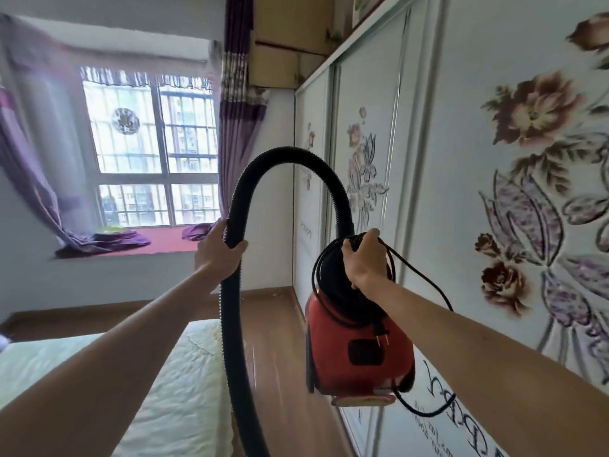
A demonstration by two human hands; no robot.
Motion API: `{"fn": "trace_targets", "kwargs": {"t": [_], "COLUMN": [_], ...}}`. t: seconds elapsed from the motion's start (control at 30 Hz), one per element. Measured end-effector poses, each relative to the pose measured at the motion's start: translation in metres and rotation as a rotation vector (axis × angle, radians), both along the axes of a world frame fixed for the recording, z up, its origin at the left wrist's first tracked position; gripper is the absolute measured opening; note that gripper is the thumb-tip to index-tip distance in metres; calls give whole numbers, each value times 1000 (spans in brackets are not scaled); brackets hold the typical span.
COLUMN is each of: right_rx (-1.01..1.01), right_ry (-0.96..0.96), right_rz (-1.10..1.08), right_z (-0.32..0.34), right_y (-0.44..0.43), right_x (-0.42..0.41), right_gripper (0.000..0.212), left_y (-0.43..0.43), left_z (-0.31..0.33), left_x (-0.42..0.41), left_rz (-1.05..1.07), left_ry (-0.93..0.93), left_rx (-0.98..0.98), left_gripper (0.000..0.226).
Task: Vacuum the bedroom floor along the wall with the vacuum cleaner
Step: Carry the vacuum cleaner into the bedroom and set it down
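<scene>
The right hand (364, 258) grips the red vacuum cleaner (359, 341) aloft by its cord-wrapped top, probably its handle, while the left hand (219, 247) holds the hose (230, 324) clear of the floor (273, 324) beside the wardrobe (461, 159).

The vacuum cleaner (359, 344), a red canister with a black top wound with black cord, hangs below the right hand (364, 258), clear of the wooden floor (273, 324). Its black ribbed hose (293, 156) arches up from beside that hand, passes through the left hand (219, 250) and drops below it.
</scene>
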State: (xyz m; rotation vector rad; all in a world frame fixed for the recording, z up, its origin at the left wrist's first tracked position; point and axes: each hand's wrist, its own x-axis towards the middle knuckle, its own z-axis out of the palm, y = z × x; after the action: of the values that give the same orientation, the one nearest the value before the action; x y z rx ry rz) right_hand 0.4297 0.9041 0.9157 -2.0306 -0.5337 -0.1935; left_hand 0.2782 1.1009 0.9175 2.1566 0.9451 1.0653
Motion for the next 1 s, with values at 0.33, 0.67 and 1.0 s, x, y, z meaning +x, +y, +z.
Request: {"fn": "trace_targets", "kwargs": {"t": [0.33,0.67,1.0], "right_rx": [-35,-48,-2], "right_ry": [-63,-77,-58], "right_rz": [112,166,161], "right_z": [-18,-26,-22], "right_y": [68,182,292], "right_x": [28,107,187], "right_gripper": [35,35,37], "left_y": [50,157,262], "left_z": [-22,-33,-32], "left_x": [-9,48,127], "left_rz": [106,154,129], "left_ry": [17,39,69], "left_rx": [-48,-61,-13], "left_gripper": [58,61,60]}}
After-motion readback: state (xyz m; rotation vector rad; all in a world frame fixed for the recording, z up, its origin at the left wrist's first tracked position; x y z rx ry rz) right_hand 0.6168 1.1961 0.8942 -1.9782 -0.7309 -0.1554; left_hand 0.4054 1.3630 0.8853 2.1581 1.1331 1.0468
